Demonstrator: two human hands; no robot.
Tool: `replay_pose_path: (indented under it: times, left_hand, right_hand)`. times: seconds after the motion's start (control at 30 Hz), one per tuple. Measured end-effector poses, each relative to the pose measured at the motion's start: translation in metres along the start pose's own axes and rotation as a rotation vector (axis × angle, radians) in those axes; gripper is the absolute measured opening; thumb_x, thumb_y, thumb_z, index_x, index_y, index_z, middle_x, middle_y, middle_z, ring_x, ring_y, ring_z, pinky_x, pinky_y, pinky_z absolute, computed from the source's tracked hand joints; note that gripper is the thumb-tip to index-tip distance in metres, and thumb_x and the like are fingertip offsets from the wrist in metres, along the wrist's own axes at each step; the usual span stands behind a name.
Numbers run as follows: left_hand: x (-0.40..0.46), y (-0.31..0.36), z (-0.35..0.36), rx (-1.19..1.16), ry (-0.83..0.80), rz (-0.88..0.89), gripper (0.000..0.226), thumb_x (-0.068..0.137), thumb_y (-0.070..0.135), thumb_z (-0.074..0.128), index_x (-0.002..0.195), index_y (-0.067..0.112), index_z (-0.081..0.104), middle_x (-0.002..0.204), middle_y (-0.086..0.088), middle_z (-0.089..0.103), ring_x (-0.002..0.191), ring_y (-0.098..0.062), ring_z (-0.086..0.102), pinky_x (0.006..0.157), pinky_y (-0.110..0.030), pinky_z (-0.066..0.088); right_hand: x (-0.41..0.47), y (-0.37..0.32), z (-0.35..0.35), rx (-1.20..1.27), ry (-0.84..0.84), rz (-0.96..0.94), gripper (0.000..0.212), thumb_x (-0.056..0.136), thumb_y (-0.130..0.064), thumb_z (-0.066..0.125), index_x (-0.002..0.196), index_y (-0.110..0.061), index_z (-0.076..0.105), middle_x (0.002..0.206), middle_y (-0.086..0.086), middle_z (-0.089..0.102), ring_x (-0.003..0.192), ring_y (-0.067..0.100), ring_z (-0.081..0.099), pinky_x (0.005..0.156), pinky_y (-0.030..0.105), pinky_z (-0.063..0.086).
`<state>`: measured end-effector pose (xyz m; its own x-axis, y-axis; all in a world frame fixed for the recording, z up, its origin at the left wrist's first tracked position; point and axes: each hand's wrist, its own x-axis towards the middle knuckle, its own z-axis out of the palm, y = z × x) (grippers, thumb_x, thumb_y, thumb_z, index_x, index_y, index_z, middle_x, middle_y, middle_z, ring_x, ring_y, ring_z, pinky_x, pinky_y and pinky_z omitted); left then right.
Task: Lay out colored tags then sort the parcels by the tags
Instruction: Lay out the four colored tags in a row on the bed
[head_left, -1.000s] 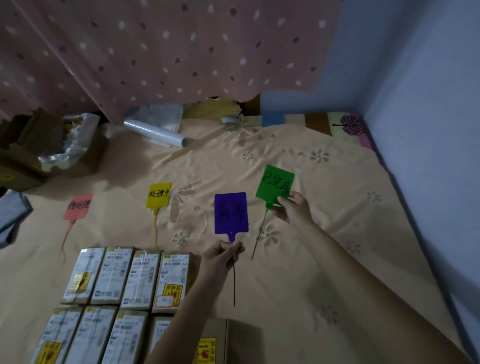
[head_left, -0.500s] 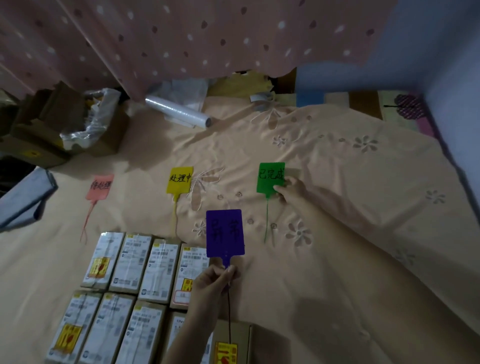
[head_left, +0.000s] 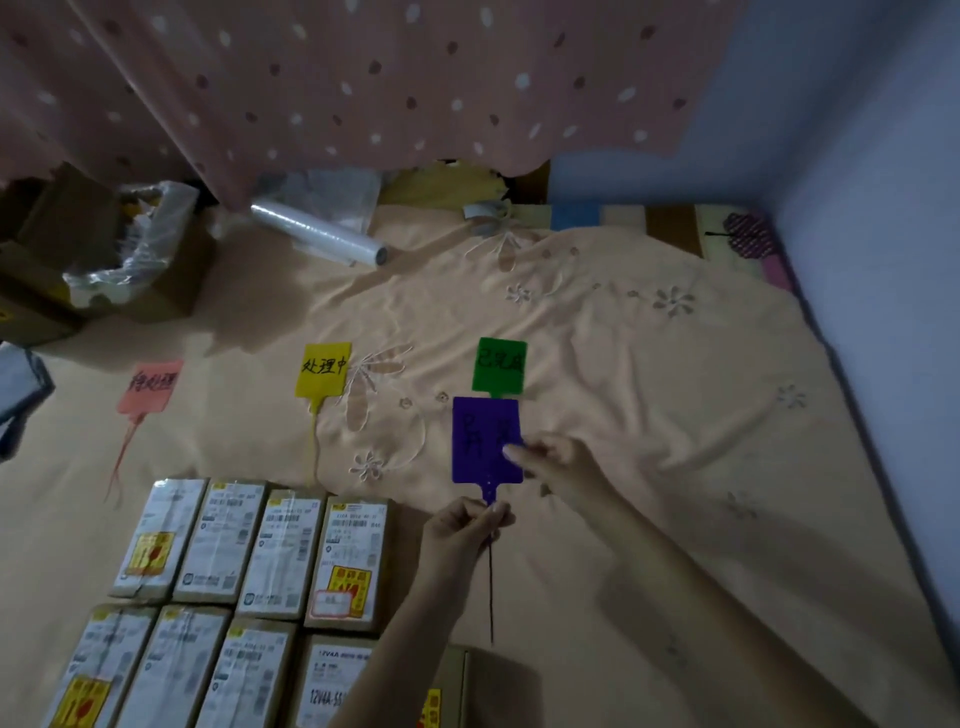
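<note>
Pinching the neck of the purple tag (head_left: 485, 440), my left hand (head_left: 460, 535) holds it upright above the peach bedsheet (head_left: 649, 415), its thin tail hanging down, while my right hand (head_left: 563, 460) grips the tag's right edge with its fingertips. Just beyond lies the green tag (head_left: 500, 365), then the yellow tag (head_left: 322, 370) and pink tag (head_left: 149, 387) further left. Two rows of labelled parcels (head_left: 249, 551) sit touching, near my left arm.
</note>
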<state>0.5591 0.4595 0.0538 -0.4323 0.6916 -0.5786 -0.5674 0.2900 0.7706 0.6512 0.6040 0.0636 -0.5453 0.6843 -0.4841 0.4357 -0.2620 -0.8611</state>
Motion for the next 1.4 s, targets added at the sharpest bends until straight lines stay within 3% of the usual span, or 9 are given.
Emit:
replay_pose_path:
  times: [0.13,0.37,0.47,0.67,0.83,0.97,1.07,1.2,1.4]
  left_hand:
    - [0.005,-0.013,0.055,0.09,-0.122,-0.015,0.02,0.083,0.005,0.068,0.065,0.007,0.06,0.073,-0.011,0.07,0.076,-0.018,0.065,0.072,-0.028,0.049]
    - [0.008,-0.032,0.133,0.175,-0.275,-0.089,0.015,0.082,0.02,0.072,0.078,0.012,0.06,0.082,-0.005,0.07,0.082,-0.017,0.068,0.073,-0.029,0.051]
    - [0.011,-0.041,0.138,0.217,-0.225,-0.114,0.025,0.074,0.029,0.072,0.086,0.01,0.061,0.089,-0.007,0.068,0.087,-0.02,0.067,0.076,-0.031,0.051]
    - [0.008,-0.05,0.113,0.154,-0.09,-0.132,0.006,0.091,0.01,0.06,0.087,0.005,0.061,0.092,-0.01,0.07,0.083,-0.021,0.067,0.076,-0.03,0.05]
    - [0.013,-0.049,0.089,0.116,0.003,-0.111,0.009,0.092,0.008,0.056,0.087,0.003,0.062,0.09,-0.01,0.072,0.082,-0.021,0.068,0.076,-0.029,0.051]
    - [0.015,-0.051,0.089,0.098,0.019,-0.104,0.011,0.092,0.008,0.056,0.084,0.003,0.061,0.087,-0.01,0.072,0.08,-0.021,0.069,0.074,-0.029,0.05]
    - [0.013,-0.052,0.096,0.105,0.015,-0.098,0.013,0.093,0.008,0.055,0.083,0.004,0.061,0.086,-0.01,0.072,0.078,-0.02,0.069,0.072,-0.028,0.05]
    - [0.007,-0.048,0.104,0.112,0.003,-0.091,0.014,0.093,0.01,0.055,0.081,0.006,0.058,0.085,-0.008,0.071,0.079,-0.02,0.068,0.072,-0.027,0.05]
    - [-0.001,-0.025,0.101,0.157,-0.007,-0.038,0.01,0.094,0.011,0.054,0.087,0.006,0.058,0.09,-0.009,0.07,0.08,-0.021,0.068,0.071,-0.028,0.05]
  right_hand:
    - [-0.038,0.022,-0.03,0.292,0.179,0.012,0.006,0.086,-0.006,0.069,0.091,-0.006,0.07,0.071,0.009,0.068,0.066,0.022,0.062,0.058,0.029,0.052]
    - [-0.052,0.033,-0.117,0.444,0.427,0.039,0.026,0.087,-0.003,0.067,0.112,-0.006,0.06,0.094,0.016,0.073,0.071,0.022,0.07,0.058,0.024,0.057]
    - [-0.03,0.037,-0.156,0.403,0.451,0.025,0.032,0.088,-0.003,0.067,0.118,-0.007,0.056,0.096,0.014,0.071,0.067,0.018,0.07,0.056,0.022,0.055]
    - [0.047,0.058,-0.203,0.26,0.486,0.081,0.038,0.085,-0.001,0.067,0.12,-0.003,0.054,0.104,0.025,0.07,0.048,0.007,0.066,0.049,0.021,0.051]
    - [0.086,0.071,-0.223,0.149,0.501,0.151,0.034,0.087,-0.002,0.066,0.117,-0.009,0.052,0.107,0.02,0.07,0.042,0.001,0.063,0.042,0.016,0.047]
    - [0.091,0.08,-0.234,0.049,0.505,0.173,0.04,0.088,-0.004,0.065,0.126,-0.007,0.054,0.102,0.018,0.07,0.058,0.009,0.064,0.043,0.015,0.051]
    - [0.086,0.081,-0.239,-0.068,0.489,0.206,0.039,0.087,-0.015,0.067,0.124,-0.008,0.058,0.091,0.009,0.07,0.07,0.018,0.068,0.059,0.029,0.057]
    - [0.063,0.074,-0.24,-0.342,0.541,0.158,0.051,0.083,-0.027,0.068,0.13,-0.01,0.056,0.121,0.013,0.061,0.107,0.03,0.062,0.077,0.028,0.042]
    - [0.017,0.064,-0.211,-0.302,0.487,0.036,0.042,0.085,-0.026,0.065,0.125,-0.014,0.059,0.114,0.009,0.067,0.099,0.025,0.063,0.074,0.03,0.043]
